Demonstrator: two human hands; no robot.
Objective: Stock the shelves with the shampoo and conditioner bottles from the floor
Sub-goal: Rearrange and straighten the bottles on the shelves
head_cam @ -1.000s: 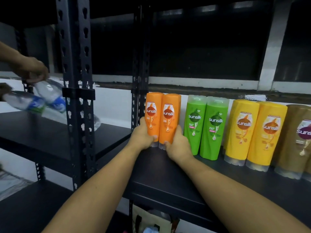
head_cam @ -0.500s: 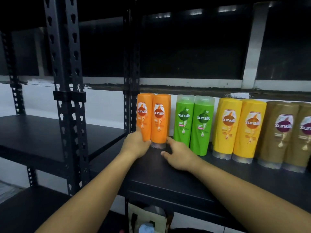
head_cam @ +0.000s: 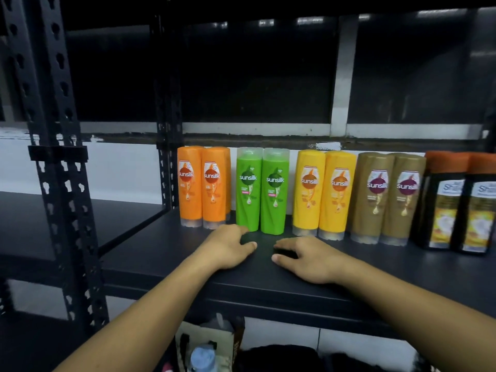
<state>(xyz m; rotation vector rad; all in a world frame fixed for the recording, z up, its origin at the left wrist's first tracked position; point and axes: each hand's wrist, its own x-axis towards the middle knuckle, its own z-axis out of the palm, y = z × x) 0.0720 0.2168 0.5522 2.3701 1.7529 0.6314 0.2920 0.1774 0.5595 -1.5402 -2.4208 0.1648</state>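
A row of upright bottles stands at the back of the dark shelf (head_cam: 268, 285): two orange bottles (head_cam: 202, 186), two green bottles (head_cam: 261, 190), two yellow bottles (head_cam: 323, 193), two brown bottles (head_cam: 387, 197) and two dark bottles with orange caps (head_cam: 460, 202). My left hand (head_cam: 228, 248) lies over the shelf just in front of the green pair, fingers relaxed, holding nothing. My right hand (head_cam: 306, 257) rests on the shelf a little to the right, also holding nothing. Neither hand touches a bottle.
A perforated metal upright (head_cam: 57, 167) stands at the left, with a second dark shelf (head_cam: 67, 224) beyond it. Another upright (head_cam: 167, 157) rises behind the orange bottles. Below the shelf a paper bag (head_cam: 206, 345) holds a clear bottle with a blue cap.
Both hands have let go of the orange bottles and drawn back to the right, in front of the green pair. The view shifted right. Another person's hands with water bottles left the view.
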